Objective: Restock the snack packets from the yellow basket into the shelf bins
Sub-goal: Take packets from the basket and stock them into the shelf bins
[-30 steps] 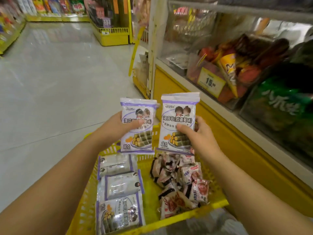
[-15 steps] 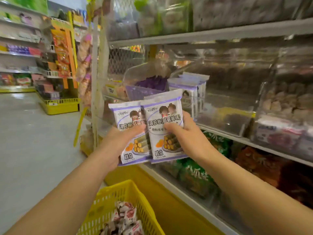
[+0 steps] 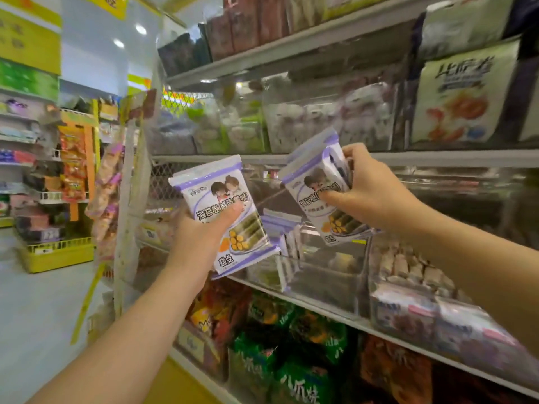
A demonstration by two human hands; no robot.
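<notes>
My left hand (image 3: 201, 237) grips a white-and-purple snack packet (image 3: 221, 205) in front of the shelf, thumb across its front. My right hand (image 3: 370, 191) pinches a second, matching packet (image 3: 313, 188), tilted, just above a clear shelf bin (image 3: 326, 275). That bin holds a few of the same purple-edged packets (image 3: 280, 228) standing at its left side. The yellow basket is out of view.
Clear bins of wrapped sweets (image 3: 408, 266) sit to the right on the same shelf. Green and orange bags (image 3: 262, 360) fill the shelf below. Large pouches (image 3: 463, 91) stand on the shelf above. An aisle floor and a yellow display stand (image 3: 55, 252) lie to the left.
Both hands rose from the basket to the shelf with a packet each. The right hand moved apart from the left and tilted its packet over the clear bin. The basket left the view.
</notes>
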